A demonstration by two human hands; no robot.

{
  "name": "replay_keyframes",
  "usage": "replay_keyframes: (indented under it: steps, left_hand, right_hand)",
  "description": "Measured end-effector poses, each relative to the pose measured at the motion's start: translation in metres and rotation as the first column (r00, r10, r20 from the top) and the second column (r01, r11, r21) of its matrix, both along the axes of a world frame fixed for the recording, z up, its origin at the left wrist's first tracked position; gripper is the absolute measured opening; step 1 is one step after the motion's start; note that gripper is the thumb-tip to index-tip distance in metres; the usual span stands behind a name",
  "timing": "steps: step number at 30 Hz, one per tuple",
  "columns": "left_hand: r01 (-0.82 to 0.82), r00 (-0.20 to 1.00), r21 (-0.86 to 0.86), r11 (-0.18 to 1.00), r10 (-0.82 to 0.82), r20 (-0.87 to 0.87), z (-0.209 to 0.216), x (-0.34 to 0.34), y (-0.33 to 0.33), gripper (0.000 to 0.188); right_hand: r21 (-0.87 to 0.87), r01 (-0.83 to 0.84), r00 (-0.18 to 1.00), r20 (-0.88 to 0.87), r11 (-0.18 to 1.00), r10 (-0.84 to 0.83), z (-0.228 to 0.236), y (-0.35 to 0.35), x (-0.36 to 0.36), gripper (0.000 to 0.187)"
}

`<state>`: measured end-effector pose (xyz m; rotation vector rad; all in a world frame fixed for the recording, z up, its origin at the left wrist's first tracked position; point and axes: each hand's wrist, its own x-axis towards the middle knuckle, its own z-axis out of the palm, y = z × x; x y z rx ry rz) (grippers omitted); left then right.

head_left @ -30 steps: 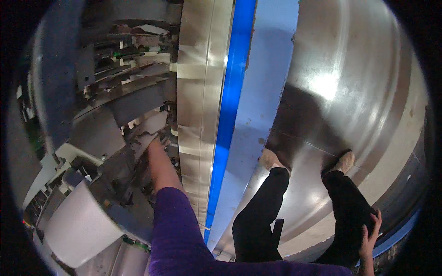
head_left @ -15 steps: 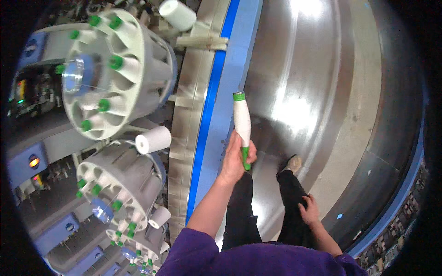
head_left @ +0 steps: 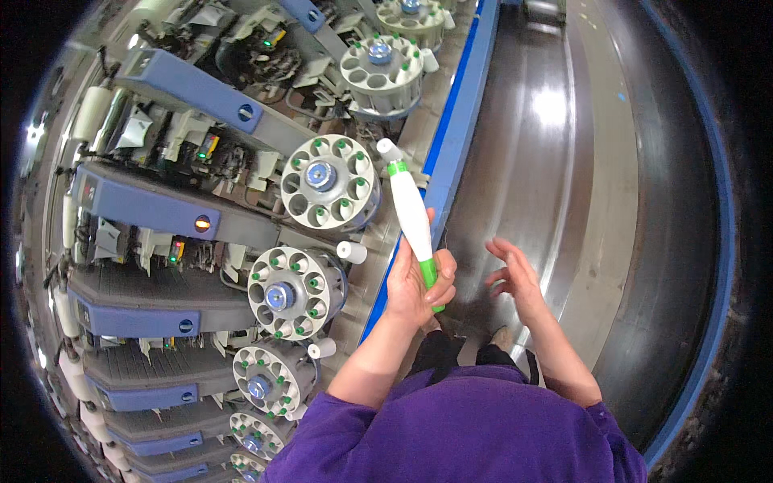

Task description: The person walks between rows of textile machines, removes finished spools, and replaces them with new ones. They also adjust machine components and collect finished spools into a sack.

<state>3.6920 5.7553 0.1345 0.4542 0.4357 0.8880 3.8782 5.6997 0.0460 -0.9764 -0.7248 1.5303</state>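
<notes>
My left hand (head_left: 419,286) is closed around the lower green end of a yarn bobbin (head_left: 411,211), a tube wound with white yarn that swells in the middle. It stands tilted, its green upper end pointing away from me and slightly left. My right hand (head_left: 517,278) hangs open in the air to the right of the bobbin, fingers apart and slightly bent, holding nothing. Left of the bobbin is a round white magazine (head_left: 330,181) whose pockets hold several green-tipped bobbins. Another such magazine (head_left: 298,291) sits nearer to me.
A long winding machine with blue arms (head_left: 145,314) fills the left side. White yarn cones or tubes (head_left: 352,252) stick out beside the magazines. A bright blue strip (head_left: 377,312) edges the machine. To the right runs a shiny floor aisle (head_left: 555,177), bounded by a curved blue edge (head_left: 722,266).
The view has shifted, now taking in more of the machine row. My right hand has risen from beside my leg toward the bobbin. My left hand still grips the bobbin.
</notes>
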Motion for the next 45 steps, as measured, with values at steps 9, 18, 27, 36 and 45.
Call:
replay_keyframes:
  steps: [9, 18, 27, 36, 45]
  left_hand:
    - [-0.277, 0.961, 0.127, 0.953, 0.271, 0.061, 0.023, -0.048, 0.030, 0.055]
    - [-0.563, 0.813, 0.033, 0.826, 0.546, 0.203, 0.023, -0.102, 0.131, 0.033]
    - [-0.512, 0.825, -0.144, 0.847, 0.531, 0.194, 0.033, -0.095, 0.196, 0.056]
    - [-0.534, 0.829, -0.152, 0.831, 0.551, 0.098, 0.022, 0.006, 0.268, 0.044]
    - [-0.759, 0.622, -0.229, 0.609, 0.783, 0.021, 0.011, 0.064, 0.340, 0.048]
  right_hand:
    - [-0.160, -0.736, 0.646, 0.128, 0.658, 0.753, 0.078, 0.030, -0.052, 0.033]
    - [-0.220, -0.156, 0.985, 0.035, 0.963, 0.168, 0.040, 0.076, 0.063, 0.025]
    - [-0.404, 0.910, -0.157, -0.128, -0.094, -0.979, -0.018, 0.031, 0.369, 0.037]
    - [0.009, -0.421, 0.870, -0.278, 0.907, 0.407, 0.052, 0.284, 0.060, 0.064]
    - [0.130, -0.147, 0.886, -0.423, 0.980, 0.189, 0.013, 0.415, 0.422, 0.015]
